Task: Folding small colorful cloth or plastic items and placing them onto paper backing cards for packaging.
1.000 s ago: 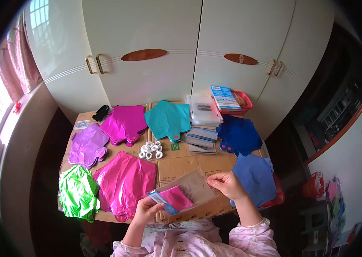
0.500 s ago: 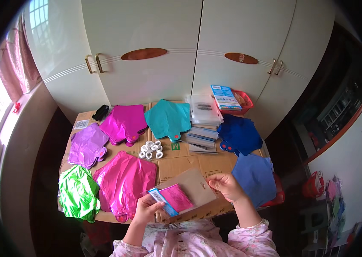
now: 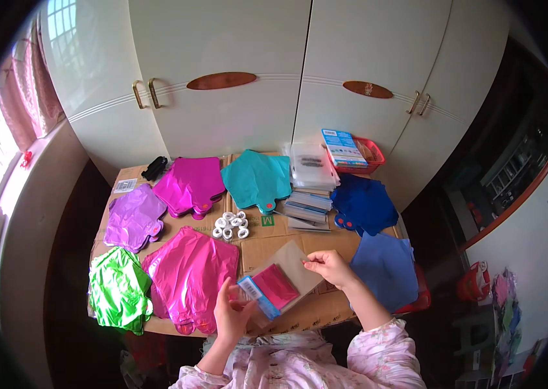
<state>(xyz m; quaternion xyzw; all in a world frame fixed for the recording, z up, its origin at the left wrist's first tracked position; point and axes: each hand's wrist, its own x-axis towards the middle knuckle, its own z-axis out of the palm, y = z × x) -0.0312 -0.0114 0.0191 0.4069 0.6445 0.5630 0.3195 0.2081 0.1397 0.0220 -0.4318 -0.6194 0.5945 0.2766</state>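
Observation:
A clear plastic bag (image 3: 295,260) hangs tilted above the near middle of the cardboard. Inside it lie a folded magenta-pink foil piece (image 3: 276,286) and a blue-and-white card with a barcode (image 3: 259,297). My right hand (image 3: 330,268) pinches the bag's upper right corner between thumb and fingers. At the lower left end, by the card, my left hand (image 3: 232,316) has its thumb and fingers spread at the bag's edge. Left of the bag lies a stack of pink foil sheets (image 3: 193,272). White ribbon rolls (image 3: 230,225) sit beyond it.
Foil stacks lie around: green (image 3: 118,285), lilac (image 3: 132,217), purple (image 3: 189,185), teal (image 3: 256,178), dark blue (image 3: 368,204), light blue (image 3: 385,269). Clear bags (image 3: 311,167), cards (image 3: 307,211) and a red basket (image 3: 370,154) stand at the back, before white cabinets (image 3: 222,45).
My left fingers have loosened from their pinch over the card and spread at the bag's lower left edge. The bag has turned steeper, and my right hand has moved slightly left and up.

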